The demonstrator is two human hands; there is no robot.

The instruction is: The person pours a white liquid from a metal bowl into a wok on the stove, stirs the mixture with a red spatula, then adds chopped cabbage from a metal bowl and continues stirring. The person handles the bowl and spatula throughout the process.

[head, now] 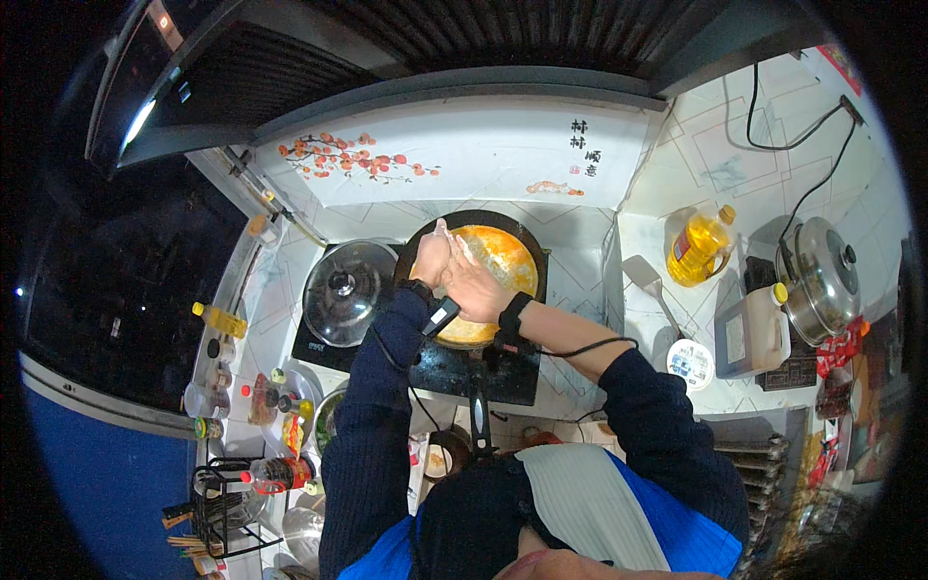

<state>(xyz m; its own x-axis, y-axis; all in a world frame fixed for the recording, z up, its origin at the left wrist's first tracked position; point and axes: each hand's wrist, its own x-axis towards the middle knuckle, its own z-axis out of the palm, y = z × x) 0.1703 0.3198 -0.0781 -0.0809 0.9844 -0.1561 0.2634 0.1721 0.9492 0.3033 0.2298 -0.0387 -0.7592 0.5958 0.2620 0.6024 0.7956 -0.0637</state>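
Note:
A dark frying pan [533, 230] stands on the right side of a black cooktop [522, 373], its handle pointing toward me. Broth or sauce, orange and whitish, covers the pan's inside. Over the pan's left part, my left hand [433, 254] and my right hand [471, 286] meet, palms close together with fingers pointing away from me. Some pale stuff shows at the fingers; whether anything lies between the palms is hidden. Both wrists wear black bands with cables. Left of the pan sits a pot with a glass lid [348, 290].
At right are a spatula [652, 283], a round white tub [690, 364], an oil bottle [696, 246], a jug [750, 333] and a steel steamer pot [819, 290]. Bottles, a plate [272, 428] and a black rack [217, 536] stand at left. A range hood [449, 80] hangs above.

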